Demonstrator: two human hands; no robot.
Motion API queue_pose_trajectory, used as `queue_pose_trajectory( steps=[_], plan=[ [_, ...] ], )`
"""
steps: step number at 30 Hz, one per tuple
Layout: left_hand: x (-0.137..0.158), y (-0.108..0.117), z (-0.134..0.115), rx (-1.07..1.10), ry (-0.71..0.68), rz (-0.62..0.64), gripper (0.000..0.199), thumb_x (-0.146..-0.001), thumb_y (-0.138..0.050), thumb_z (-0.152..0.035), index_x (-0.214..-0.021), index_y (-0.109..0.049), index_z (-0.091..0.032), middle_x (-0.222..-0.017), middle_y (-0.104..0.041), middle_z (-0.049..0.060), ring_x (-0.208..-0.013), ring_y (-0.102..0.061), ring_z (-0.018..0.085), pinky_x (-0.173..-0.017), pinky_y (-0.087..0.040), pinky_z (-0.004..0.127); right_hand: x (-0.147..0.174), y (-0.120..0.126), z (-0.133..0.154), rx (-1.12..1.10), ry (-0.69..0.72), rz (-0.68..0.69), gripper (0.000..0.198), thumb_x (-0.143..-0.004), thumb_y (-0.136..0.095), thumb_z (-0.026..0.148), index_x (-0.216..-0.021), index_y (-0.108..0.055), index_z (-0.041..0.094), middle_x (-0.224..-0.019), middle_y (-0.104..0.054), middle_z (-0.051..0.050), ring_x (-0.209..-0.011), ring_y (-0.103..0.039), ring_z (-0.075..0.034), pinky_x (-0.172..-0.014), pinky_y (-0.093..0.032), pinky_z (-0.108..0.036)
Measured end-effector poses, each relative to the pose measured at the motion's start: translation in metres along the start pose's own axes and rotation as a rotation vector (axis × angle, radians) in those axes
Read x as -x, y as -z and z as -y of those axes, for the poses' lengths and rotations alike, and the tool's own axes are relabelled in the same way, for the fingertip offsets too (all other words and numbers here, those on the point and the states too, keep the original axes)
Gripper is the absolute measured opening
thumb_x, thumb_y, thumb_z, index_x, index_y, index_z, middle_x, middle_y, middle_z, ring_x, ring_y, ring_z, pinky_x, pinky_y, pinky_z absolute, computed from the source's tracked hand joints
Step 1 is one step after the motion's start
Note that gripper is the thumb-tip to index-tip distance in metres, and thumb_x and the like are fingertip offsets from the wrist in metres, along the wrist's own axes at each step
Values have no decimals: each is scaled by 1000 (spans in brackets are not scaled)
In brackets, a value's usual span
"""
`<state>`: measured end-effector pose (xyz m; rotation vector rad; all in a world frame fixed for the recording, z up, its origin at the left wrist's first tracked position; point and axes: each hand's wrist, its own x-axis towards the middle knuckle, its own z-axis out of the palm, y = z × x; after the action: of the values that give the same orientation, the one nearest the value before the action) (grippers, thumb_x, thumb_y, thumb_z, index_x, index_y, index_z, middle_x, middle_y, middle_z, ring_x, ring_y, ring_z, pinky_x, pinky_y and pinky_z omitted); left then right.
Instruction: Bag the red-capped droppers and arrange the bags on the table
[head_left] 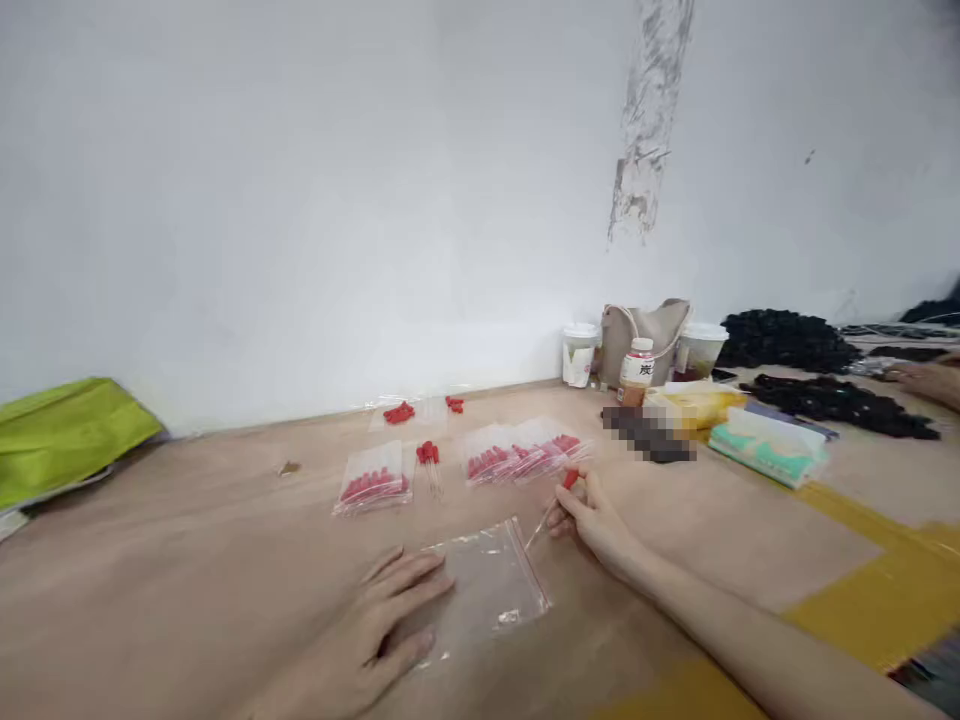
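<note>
A clear zip bag [487, 575] lies flat on the brown-covered table, its red-lined seal towards the right. My left hand [390, 610] is laid over the bag's left side with its fingers stretched out. In my right hand [589, 515], fingers and thumb pinch a small tool with a red handle [571, 479] and a thin metal shaft. The shaft slants down to the bag's seal edge; whether it enters the bag I cannot tell. Just beyond, several similar red-headed pieces with thin wires [427, 454] lie together. Filled bags of red pieces [375, 482] sit to their left, more filled bags [517, 452] to their right.
Small red parts [399, 412] lie on clear plastic near the wall. Lidded cups [579, 355], a bottle [637, 370] and a cloth bag [664, 325] stand back right. A tissue pack [769, 445] and black piles [840, 402] lie right, near another person's hand [926, 380]. Green material [75, 435] is left.
</note>
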<state>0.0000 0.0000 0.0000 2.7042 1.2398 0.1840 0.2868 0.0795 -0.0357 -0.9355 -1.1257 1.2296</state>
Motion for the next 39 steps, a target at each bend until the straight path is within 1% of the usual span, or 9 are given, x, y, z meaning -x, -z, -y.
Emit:
queue_pose_trajectory(
  steps=[4, 7, 11, 16, 20, 23, 27, 33, 39],
  plan=[
    [-6, -2, -1, 67, 2, -67, 49, -87, -41, -40, -133, -25, -34, -137, -33, -1, -124, -31, 24, -102, -23, 49, 3, -2, -4, -66, -71, 23, 55, -62, -64, 50, -95, -28, 25, -62, -53, 9, -53, -57, -11, -53, -50, -27],
    [-9, -3, -1, 75, 0, -62, 52, -87, -40, -41, -134, -20, -33, -137, -32, -1, -125, -29, 23, -102, -22, 49, 3, 7, 1, -114, -148, 205, 43, -67, -62, 47, -86, -32, 23, -68, -57, 5, -61, -60, -11, -61, -49, -27],
    [-10, -3, 0, 73, -8, -35, 53, -88, -38, -41, -135, -17, -33, -139, -28, -2, -127, -25, 23, -103, -19, 50, -2, 24, 14, 37, -141, 519, 32, -68, -66, 36, -80, -42, 18, -75, -59, 2, -55, -55, -6, -53, -44, -20],
    [-11, -2, 0, 83, -16, -25, 53, -88, -39, -40, -135, -17, -33, -139, -28, -2, -127, -24, 24, -103, -18, 50, -6, 27, 18, 81, -61, 669, 30, -63, -70, 29, -74, -47, 16, -96, -57, -1, -55, -52, -2, -50, -41, -17],
    [-14, -2, 1, 97, -28, -28, 54, -87, -39, -40, -135, -16, -32, -139, -28, -1, -127, -25, 24, -103, -19, 50, -4, 16, 11, 124, -119, 786, 31, -68, -66, 34, -82, -43, 18, -69, -57, 5, -46, -53, -4, -40, -36, -15],
    [-14, -3, 2, 115, -45, -49, 53, -87, -40, -39, -135, -19, -31, -138, -30, 0, -126, -27, 23, -104, -18, 49, -3, 11, 5, 179, -151, 782, 33, -70, -63, 39, -85, -40, 20, -58, -52, 9, -40, -51, -5, -34, -31, -13],
    [-12, -7, 4, 144, -16, -107, 51, -86, -42, -38, -133, -25, -30, -137, -31, 1, -125, -28, 23, -102, -26, 45, -4, 8, 0, 271, -168, 658, 36, -62, -68, 41, -79, -47, 18, -57, -51, 9, -38, -45, -3, -35, -34, -14],
    [-11, -14, 10, 130, -3, -116, 46, -86, -44, -39, -130, -33, -31, -132, -40, 1, -122, -34, 23, -100, -28, 48, 1, -2, 1, 434, -3, 556, 29, -57, -72, 37, -73, -66, 13, -63, -56, 2, -45, -41, -2, -39, -31, -15],
    [-11, -12, 8, 141, -25, -124, 46, -86, -44, -37, -130, -33, -31, -132, -41, 1, -122, -35, 22, -102, -26, 46, 5, -1, 2, 448, -154, 570, 48, -62, -67, 39, -103, -58, 15, -68, -60, 1, -38, -38, -2, -33, -27, -15]
  ],
)
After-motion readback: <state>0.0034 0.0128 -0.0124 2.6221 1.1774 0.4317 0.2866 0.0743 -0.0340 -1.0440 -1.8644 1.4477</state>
